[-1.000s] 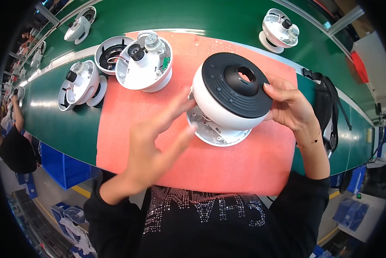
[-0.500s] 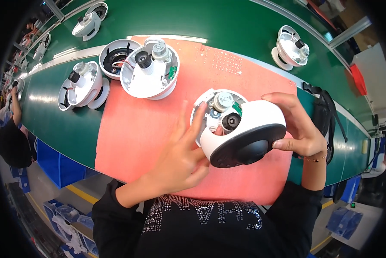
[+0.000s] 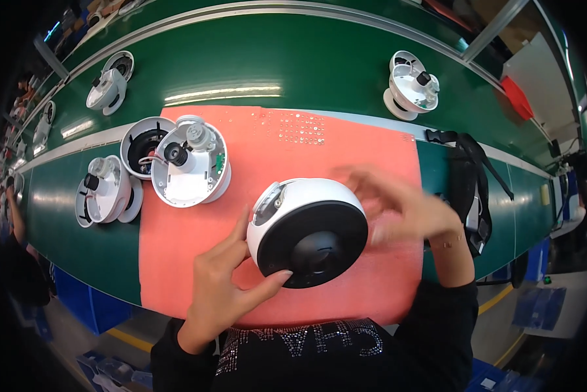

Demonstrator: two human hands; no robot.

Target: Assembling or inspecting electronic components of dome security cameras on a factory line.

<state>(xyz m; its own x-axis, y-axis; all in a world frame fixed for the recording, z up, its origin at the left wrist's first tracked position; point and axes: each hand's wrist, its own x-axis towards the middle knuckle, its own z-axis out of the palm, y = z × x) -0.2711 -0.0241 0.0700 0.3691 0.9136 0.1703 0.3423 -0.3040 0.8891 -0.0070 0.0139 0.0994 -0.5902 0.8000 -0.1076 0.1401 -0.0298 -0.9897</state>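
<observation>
A white dome camera (image 3: pixel 312 230) with a round black front stands tilted above the mat, its front turned up towards me. My left hand (image 3: pixel 225 281) is closed on its left side, the thumb pressed on the black rim and the fingers along the white shell. Grey and metal parts show through a gap in the shell at the upper left. Off the camera's right side, my right hand (image 3: pixel 404 209) is blurred by motion, with thumb and fingers apart and nothing seen between them. What lies under the camera is hidden.
A pink mat (image 3: pixel 267 147) with rows of small screws (image 3: pixel 302 129) covers the green bench. An open white camera body (image 3: pixel 190 163) and a black-lined shell (image 3: pixel 143 147) sit at left, beside another open unit (image 3: pixel 104 189). Farther units stand behind. A black strap bag (image 3: pixel 467 189) lies right.
The shell has come round so its black front faces me and most inner parts are covered. My left hand now grips its left side; my right hand has come off its right side.
</observation>
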